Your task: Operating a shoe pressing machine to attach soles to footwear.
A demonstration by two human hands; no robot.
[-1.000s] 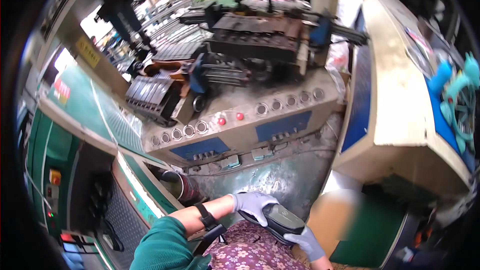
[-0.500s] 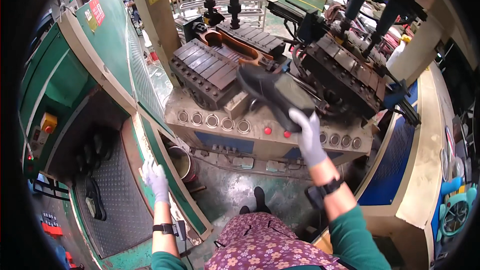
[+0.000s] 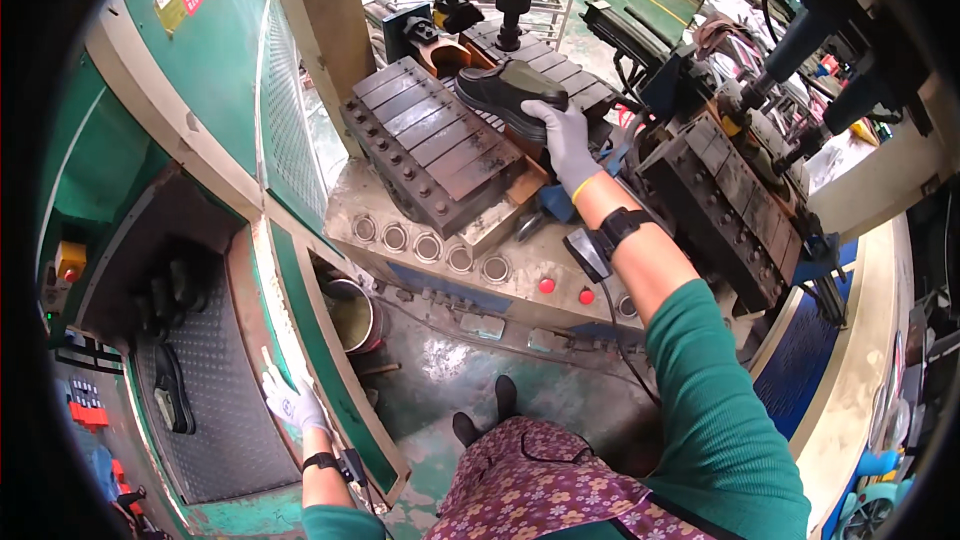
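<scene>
Green floor lies underfoot, the empty left hand splayed beside a cabinet frame. Beyond, the right hand grips a dark shoe at the gap between 2 plated blocks; positioning seems in hand, calling next for alignment.

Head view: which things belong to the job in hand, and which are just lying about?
In the job, it seems:
dark shoe, gripped by the right hand
segmented metal block, next to that shoe
left hand, empty, fingers spread
second shoe, on the studded mat, probably

Apparently just lying about:
bucket on the floor
teal fan, lower right
</scene>
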